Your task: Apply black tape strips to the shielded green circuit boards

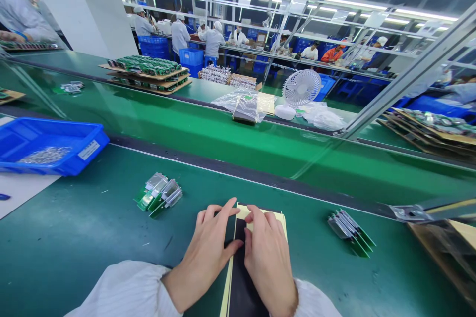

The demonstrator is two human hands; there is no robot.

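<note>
A long black sheet point(241, 272) lies on pale yellow backing paper point(241, 212), directly in front of me on the green bench. My left hand point(211, 237) is at its left edge, thumb tip touching the black surface and the index finger stretched toward the far end, well apart from the thumb. Over the right side bends my right hand point(268, 247), its fingers curled and its thumb at the black sheet. The palm hides part of the sheet, and the exact contact of the fingertips is unclear.
Small green circuit boards with clear-covered displays point(159, 193) lie to the left; a similar group point(351, 233) lies right. A blue bin point(85, 133) holds small parts. Beyond a raised ledge point(223, 133) are stacked board trays point(148, 72) and a white fan point(301, 88). People work farther back.
</note>
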